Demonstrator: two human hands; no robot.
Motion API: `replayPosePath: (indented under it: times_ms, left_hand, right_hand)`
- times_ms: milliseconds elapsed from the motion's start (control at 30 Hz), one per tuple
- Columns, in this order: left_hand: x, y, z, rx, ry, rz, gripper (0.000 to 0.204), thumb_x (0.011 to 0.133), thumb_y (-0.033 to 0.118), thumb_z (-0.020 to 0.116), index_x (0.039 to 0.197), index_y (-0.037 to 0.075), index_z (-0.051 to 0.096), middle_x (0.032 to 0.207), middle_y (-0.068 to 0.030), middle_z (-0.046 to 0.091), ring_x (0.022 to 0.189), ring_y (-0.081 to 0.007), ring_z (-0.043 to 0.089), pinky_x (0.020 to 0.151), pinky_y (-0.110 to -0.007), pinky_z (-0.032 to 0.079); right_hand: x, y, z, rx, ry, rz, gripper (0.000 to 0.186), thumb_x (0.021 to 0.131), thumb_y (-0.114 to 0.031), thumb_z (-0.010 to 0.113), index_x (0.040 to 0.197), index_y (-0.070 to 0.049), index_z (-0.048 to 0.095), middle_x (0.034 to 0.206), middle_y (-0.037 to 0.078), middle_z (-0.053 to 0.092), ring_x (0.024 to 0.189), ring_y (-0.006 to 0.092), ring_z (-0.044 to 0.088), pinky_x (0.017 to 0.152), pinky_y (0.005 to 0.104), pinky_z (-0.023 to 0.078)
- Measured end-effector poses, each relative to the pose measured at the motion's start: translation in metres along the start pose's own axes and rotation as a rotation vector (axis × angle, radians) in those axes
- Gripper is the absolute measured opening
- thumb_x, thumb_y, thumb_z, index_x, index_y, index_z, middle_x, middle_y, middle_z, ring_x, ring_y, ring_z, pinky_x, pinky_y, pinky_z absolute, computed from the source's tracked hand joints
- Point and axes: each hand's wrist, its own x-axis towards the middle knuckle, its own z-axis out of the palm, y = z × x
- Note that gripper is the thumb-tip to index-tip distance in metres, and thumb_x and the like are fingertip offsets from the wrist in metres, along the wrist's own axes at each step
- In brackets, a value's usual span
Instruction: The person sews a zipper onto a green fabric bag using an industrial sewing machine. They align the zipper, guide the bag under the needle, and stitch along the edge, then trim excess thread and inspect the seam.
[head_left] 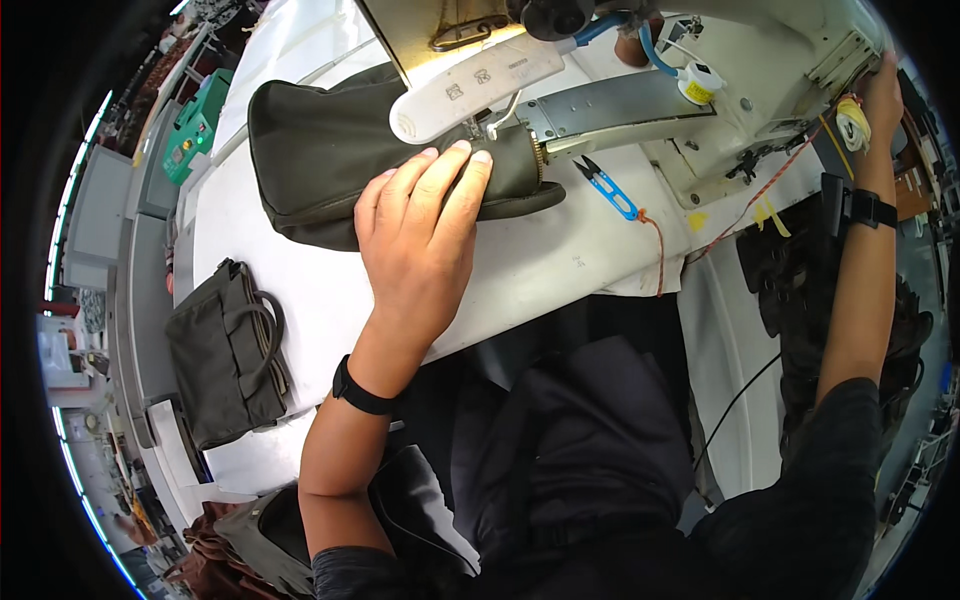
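A dark olive bag (320, 150) lies on the white table under the head of a sewing machine (780, 90), its open zippered end around the narrow machine arm. My left hand (425, 220) rests on the near side of the bag, fingers stretched out flat, their tips close to the needle area. Far to the right, my right hand (880, 105) reaches up to the end of the machine; its fingers are partly hidden at the picture's edge. Blue thread snips (610, 190), tied to a red cord, lie on the table right of the bag.
A second dark olive bag with handles (225, 355) lies at the table's left edge. A green box (197, 125) stands at the far left. Dark bags (800, 290) hang below my right forearm. A red cord (765, 190) runs along the machine base.
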Motion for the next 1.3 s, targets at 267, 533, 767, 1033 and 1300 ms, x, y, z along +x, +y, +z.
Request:
replayPosePath:
  times_ms: [267, 533, 767, 1033, 1300]
  left_hand:
    - [0.000, 0.001, 0.002, 0.038, 0.004, 0.007, 0.042, 0.084, 0.003, 0.074, 0.125, 0.013, 0.074, 0.130, -0.0029, 0.071, 0.120, -0.0240, 0.064, 0.106, -0.043, 0.045]
    - [-0.001, -0.001, 0.003, 0.025, 0.003, 0.018, 0.053, 0.077, -0.003, 0.074, 0.127, 0.012, 0.073, 0.132, -0.0033, 0.071, 0.122, -0.0242, 0.065, 0.106, -0.042, 0.045]
    - [0.000, -0.001, 0.003, 0.043, 0.003, 0.030, 0.041, 0.086, 0.003, 0.073, 0.126, 0.011, 0.075, 0.130, -0.0048, 0.072, 0.117, -0.0230, 0.064, 0.105, -0.042, 0.045]
    - [0.006, 0.003, 0.001, -0.002, -0.021, 0.015, 0.048, 0.081, -0.001, 0.073, 0.127, 0.010, 0.074, 0.131, -0.0058, 0.072, 0.119, -0.0241, 0.065, 0.106, -0.043, 0.044]
    - [-0.004, -0.003, 0.006, -0.045, -0.010, 0.029, 0.043, 0.089, 0.014, 0.064, 0.131, 0.007, 0.069, 0.127, -0.0099, 0.068, 0.125, -0.0283, 0.064, 0.107, -0.049, 0.044]
  right_hand:
    - [0.015, 0.035, 0.001, -0.062, 0.023, -0.084, 0.061, 0.105, -0.056, 0.048, 0.108, -0.003, 0.076, 0.091, 0.014, 0.074, 0.086, 0.0241, 0.069, 0.079, 0.0380, 0.052]
    - [0.012, 0.021, 0.000, 0.095, 0.057, 0.003, 0.068, 0.098, -0.062, 0.060, 0.109, 0.002, 0.078, 0.084, 0.012, 0.074, 0.072, 0.0200, 0.067, 0.075, 0.0364, 0.053]
    - [0.026, 0.059, -0.002, 0.054, 0.031, -0.226, 0.063, 0.102, -0.059, 0.056, 0.109, 0.000, 0.076, 0.095, 0.011, 0.075, 0.087, 0.0174, 0.068, 0.086, 0.0351, 0.052]
    - [0.035, 0.089, -0.011, -0.084, -0.049, -0.313, 0.061, 0.105, -0.058, 0.053, 0.105, 0.000, 0.071, 0.093, 0.010, 0.071, 0.085, 0.0205, 0.069, 0.081, 0.0376, 0.054]
    - [0.062, 0.113, -0.021, -0.070, -0.141, -0.248, 0.056, 0.108, -0.054, 0.051, 0.121, -0.001, 0.067, 0.115, 0.012, 0.068, 0.107, 0.0225, 0.063, 0.095, 0.0373, 0.048]
